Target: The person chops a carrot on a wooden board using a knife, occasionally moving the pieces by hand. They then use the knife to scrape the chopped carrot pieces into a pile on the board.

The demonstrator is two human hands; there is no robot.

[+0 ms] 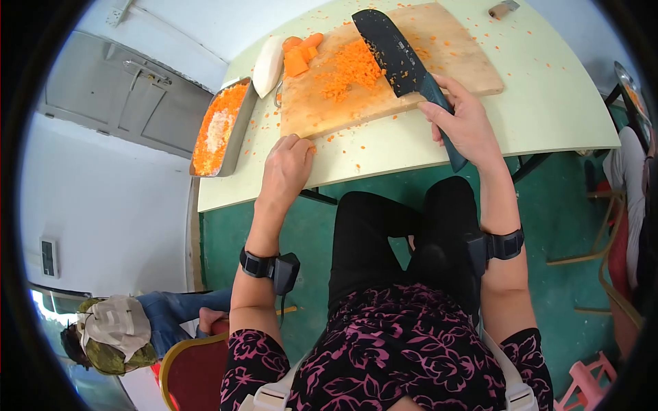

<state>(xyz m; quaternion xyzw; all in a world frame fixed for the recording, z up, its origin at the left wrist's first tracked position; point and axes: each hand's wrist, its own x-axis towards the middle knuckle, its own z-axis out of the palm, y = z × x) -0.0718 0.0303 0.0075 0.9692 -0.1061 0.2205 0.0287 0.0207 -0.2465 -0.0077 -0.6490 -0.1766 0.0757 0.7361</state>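
My right hand (460,116) is closed round the handle of a black cleaver (394,55), whose blade, dotted with orange bits, lies over the wooden cutting board (452,41). Chopped carrot (353,70) is heaped on the board to the left of the blade. Larger carrot pieces (296,63) sit at the board's upper left, beside a white radish (268,67). At the board's near left corner rests my left hand (286,164), its fingers curled; what they hold, if anything, is hidden.
A metal tray (236,140) of chopped orange and white food stands at the table's left edge. A small brown object (504,9) lies at the far right. Another person (123,329) sits at lower left; a pink stool (588,383) is at lower right.
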